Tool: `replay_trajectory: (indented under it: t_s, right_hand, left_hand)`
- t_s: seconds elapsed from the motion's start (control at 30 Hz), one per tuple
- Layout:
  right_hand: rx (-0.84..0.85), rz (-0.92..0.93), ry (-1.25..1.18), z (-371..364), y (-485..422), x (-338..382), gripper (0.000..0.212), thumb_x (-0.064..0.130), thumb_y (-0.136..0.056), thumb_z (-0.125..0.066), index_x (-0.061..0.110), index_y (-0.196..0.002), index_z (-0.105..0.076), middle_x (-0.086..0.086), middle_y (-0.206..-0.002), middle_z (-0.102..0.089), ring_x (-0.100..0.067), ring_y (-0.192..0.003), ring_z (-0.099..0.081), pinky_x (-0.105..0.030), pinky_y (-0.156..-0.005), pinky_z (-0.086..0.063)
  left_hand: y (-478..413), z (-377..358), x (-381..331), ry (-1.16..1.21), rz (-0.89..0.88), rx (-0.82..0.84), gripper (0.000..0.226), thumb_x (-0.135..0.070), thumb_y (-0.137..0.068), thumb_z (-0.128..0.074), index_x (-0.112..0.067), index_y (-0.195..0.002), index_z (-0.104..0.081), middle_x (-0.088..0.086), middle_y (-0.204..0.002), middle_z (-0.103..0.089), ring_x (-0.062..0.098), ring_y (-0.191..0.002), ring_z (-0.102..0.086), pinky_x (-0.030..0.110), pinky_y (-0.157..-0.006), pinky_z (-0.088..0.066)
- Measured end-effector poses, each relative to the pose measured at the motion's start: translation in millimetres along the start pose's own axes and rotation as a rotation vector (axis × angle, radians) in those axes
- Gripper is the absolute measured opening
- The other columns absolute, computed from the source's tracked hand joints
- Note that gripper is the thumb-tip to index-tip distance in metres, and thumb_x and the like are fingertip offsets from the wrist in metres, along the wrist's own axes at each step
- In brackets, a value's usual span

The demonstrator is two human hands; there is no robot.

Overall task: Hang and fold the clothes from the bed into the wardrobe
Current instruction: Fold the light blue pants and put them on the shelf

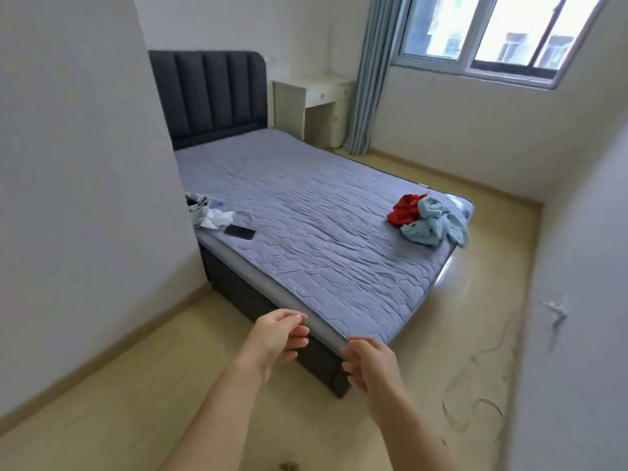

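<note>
I saw a small room with plain white walls [85, 164] and a pale yellow floor [136, 385] that shone a little where the light hit it. A bed [306, 205] with a blue-grey quilted cover and a dark padded headboard [210, 93] stood by the left wall, and a little cream desk [316, 93] sat just beside it in the far corner. A long blue curtain [368, 79] hung next to a wide window [482, 32], and bright daylight came in through the glass.
</note>
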State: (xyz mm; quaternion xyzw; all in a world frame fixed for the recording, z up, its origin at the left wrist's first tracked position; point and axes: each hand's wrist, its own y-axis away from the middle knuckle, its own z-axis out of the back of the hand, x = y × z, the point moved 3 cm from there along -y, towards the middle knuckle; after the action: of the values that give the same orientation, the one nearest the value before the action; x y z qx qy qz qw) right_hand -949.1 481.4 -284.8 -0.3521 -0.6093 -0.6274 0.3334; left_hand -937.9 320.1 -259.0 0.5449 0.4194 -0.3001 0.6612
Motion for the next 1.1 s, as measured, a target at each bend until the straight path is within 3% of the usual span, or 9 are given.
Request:
replay_trajectory:
  t_s: [0.13, 0.3, 0.53, 0.83, 1.1]
  right_hand:
    - [-0.126, -0.030, -0.077, 28.4, -64.7, 24.5, 0.013, 0.006, -0.091, -0.048, 0.011, -0.084, -0.058, -0.005, -0.071, -0.057, -0.017, -0.056, -0.046, -0.022, -0.050, -0.033]
    - [-0.166, -0.100, -0.100, 36.4, -156.2, 64.0, 0.011, 0.009, -0.092, -0.048, 0.011, -0.083, -0.055, -0.006, -0.077, -0.056, -0.019, -0.060, -0.048, -0.024, -0.055, -0.033]
    - [-0.232, -0.168, -0.150, 67.8, -241.2, 113.9, 0.014, 0.011, -0.092, -0.048, 0.013, -0.081, -0.056, -0.005, -0.076, -0.055, -0.018, -0.062, -0.049, -0.025, -0.055, -0.035]
    - [-0.343, -0.206, -0.283, 178.1, -338.0, 152.6, 0.018, 0.001, -0.088, -0.043, 0.012, -0.074, -0.049, -0.004, -0.063, -0.047, -0.013, -0.048, -0.038, -0.013, -0.035, -0.022]
    - [-0.335, -0.128, -0.263, 336.1, -432.0, 243.8, 0.017, 0.004, -0.089, -0.046, 0.012, -0.076, -0.053, -0.004, -0.066, -0.053, -0.014, -0.051, -0.043, -0.018, -0.047, -0.029]
  left_hand:
    - [-72.3, -45.3, -16.7, -0.089, 0.065, 0.112, 0.017, -0.022, -0.095, -0.047, -0.020, -0.086, -0.061, -0.002, -0.079, -0.065, 0.010, -0.071, -0.061, 0.023, -0.065, -0.044]
    - [-172.1, -88.3, -60.3, -0.144, 0.075, 0.147, 0.018, -0.019, -0.095, -0.048, -0.018, -0.079, -0.056, 0.000, -0.073, -0.060, 0.012, -0.066, -0.057, 0.023, -0.060, -0.038]
    - [-262.5, -171.4, -113.5, -0.352, 0.084, 0.303, 0.016, -0.021, -0.097, -0.046, -0.017, -0.088, -0.058, 0.001, -0.081, -0.061, 0.012, -0.072, -0.057, 0.024, -0.062, -0.042]
    - [-333.1, -328.8, -137.3, -0.395, 0.098, 0.401, 0.017, -0.019, -0.094, -0.049, -0.020, -0.078, -0.056, -0.002, -0.071, -0.059, 0.009, -0.062, -0.055, 0.021, -0.058, -0.036]
    - [-397.2, -485.9, -191.4, -0.364, 0.111, 0.337, 0.013, -0.017, -0.095, -0.048, -0.015, -0.085, -0.057, 0.001, -0.074, -0.059, 0.011, -0.063, -0.055, 0.021, -0.057, -0.037]
